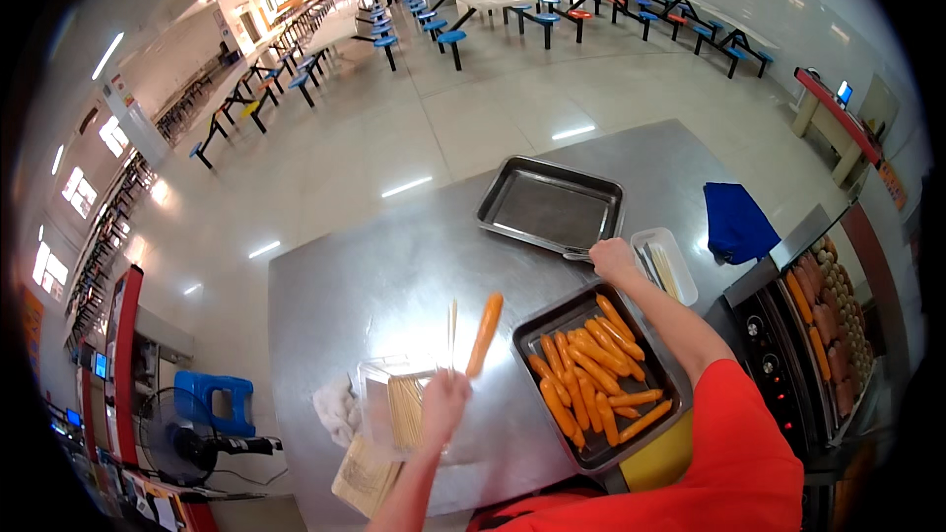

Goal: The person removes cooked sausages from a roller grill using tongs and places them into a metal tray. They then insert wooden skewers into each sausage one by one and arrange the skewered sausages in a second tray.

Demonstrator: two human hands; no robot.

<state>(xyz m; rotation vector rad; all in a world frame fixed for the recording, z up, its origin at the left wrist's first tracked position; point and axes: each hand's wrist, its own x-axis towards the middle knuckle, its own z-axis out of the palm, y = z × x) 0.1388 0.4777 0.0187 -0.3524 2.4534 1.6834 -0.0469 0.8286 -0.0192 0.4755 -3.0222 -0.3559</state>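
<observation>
Two thin bamboo skewers [452,329] stick up from my left hand [446,405], which is closed around them. An orange sausage [485,332] rises beside them, its lower end at my fingers; it cannot be seen whether a skewer pierces it. My right hand [613,260] is closed on a grey metal utensil [577,256], partly hidden, against the near corner of a dark metal tray [550,207] with no food in it. Below that arm, a second metal tray [525,332] carries many orange sausages [591,362].
A clear box [373,391] of skewers, a white cloth [338,410] and a skewer bundle [366,473] lie left. Right are a white container [684,273], a blue cloth [735,222] and a roller grill [761,340] with sausages. A fan [192,443] stands beside the steel table [325,295].
</observation>
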